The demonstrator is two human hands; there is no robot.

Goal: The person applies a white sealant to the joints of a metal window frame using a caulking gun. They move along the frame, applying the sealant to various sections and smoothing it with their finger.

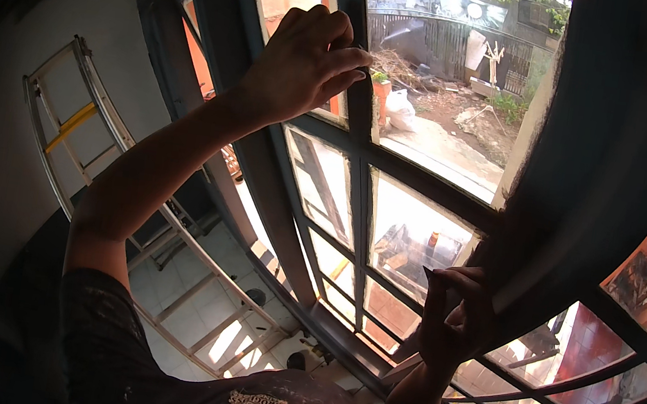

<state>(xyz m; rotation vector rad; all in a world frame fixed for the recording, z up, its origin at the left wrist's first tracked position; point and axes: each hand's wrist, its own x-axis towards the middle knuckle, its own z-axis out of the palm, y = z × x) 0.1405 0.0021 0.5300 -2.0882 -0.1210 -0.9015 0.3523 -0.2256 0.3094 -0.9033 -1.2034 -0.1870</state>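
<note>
My left hand [310, 60] is raised to a dark upright bar [362, 112] between the panes of a window. Its fingers are curled and thumb and forefinger pinch at the bar; what lies between them, if anything, is too small to make out. Lower and to the right, my right hand [452, 315] is closed in front of the lower panes. From its pinched fingertips sticks a small dark pointed piece [428, 273], whose kind does not show. Pale, uneven smears line the edges of the large upper pane [456, 80].
An aluminium ladder [197, 246] with a yellow brace [71, 127] leans at the left over a tiled floor [178, 297]. A dark window frame [572, 196] rises at the right, with more panes beyond. Outside lies a yard with a white sack [400, 109].
</note>
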